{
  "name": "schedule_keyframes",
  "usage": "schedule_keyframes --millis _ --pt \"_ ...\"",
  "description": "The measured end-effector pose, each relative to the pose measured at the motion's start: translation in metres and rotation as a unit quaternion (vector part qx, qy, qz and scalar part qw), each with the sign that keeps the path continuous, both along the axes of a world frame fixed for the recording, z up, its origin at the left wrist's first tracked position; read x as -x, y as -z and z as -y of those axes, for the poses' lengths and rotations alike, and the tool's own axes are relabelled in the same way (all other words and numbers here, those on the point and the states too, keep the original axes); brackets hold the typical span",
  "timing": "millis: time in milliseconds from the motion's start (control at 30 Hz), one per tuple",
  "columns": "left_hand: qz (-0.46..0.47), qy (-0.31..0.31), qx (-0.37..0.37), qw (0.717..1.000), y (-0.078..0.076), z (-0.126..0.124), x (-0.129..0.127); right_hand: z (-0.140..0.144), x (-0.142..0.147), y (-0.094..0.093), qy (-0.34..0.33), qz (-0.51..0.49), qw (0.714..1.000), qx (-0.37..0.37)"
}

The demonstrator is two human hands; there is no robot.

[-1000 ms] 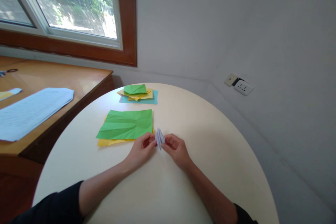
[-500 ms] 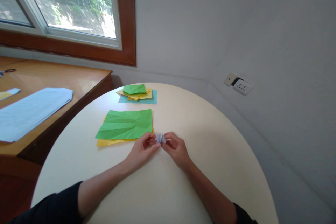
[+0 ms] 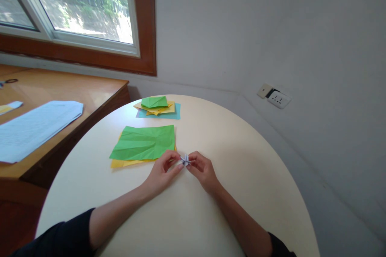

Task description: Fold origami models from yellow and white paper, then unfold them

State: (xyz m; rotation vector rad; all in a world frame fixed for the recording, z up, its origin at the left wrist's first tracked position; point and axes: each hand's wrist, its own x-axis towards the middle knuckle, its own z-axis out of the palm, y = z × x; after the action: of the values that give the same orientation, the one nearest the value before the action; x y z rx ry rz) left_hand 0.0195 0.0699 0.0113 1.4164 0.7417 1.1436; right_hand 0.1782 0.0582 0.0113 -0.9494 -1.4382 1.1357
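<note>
I see my left hand (image 3: pixel 163 170) and right hand (image 3: pixel 201 168) pinching a small folded white paper (image 3: pixel 185 160) between their fingers, just above the round cream tabletop (image 3: pixel 241 168). A green sheet (image 3: pixel 143 142) lies beside them; grey walls, a wood-framed window (image 3: pixel 90 16).

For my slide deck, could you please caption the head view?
Both hands, left hand and right hand, pinch a small pale folded paper over a round table beside green paper.
</note>
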Motion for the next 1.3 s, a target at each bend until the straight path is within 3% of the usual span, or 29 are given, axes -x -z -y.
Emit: schedule_keyframes --millis 467,733,1000,1300 --pt "0.012 -0.041 0.036 0.998 -0.006 0.001 -0.003 0.003 0.000 -0.005 -0.020 0.031 0.999 0.012" --pt "-0.009 -0.055 -0.004 0.998 -0.003 0.000 -0.002 0.003 -0.003 -0.009 -0.045 0.045 0.998 -0.011" --pt "-0.046 -0.069 -0.064 0.994 -0.002 0.000 0.001 -0.002 -0.007 0.001 -0.073 0.025 0.997 -0.017" --pt "-0.027 -0.070 -0.032 0.997 -0.005 0.000 0.000 -0.003 -0.009 0.001 -0.107 -0.003 0.994 0.013"
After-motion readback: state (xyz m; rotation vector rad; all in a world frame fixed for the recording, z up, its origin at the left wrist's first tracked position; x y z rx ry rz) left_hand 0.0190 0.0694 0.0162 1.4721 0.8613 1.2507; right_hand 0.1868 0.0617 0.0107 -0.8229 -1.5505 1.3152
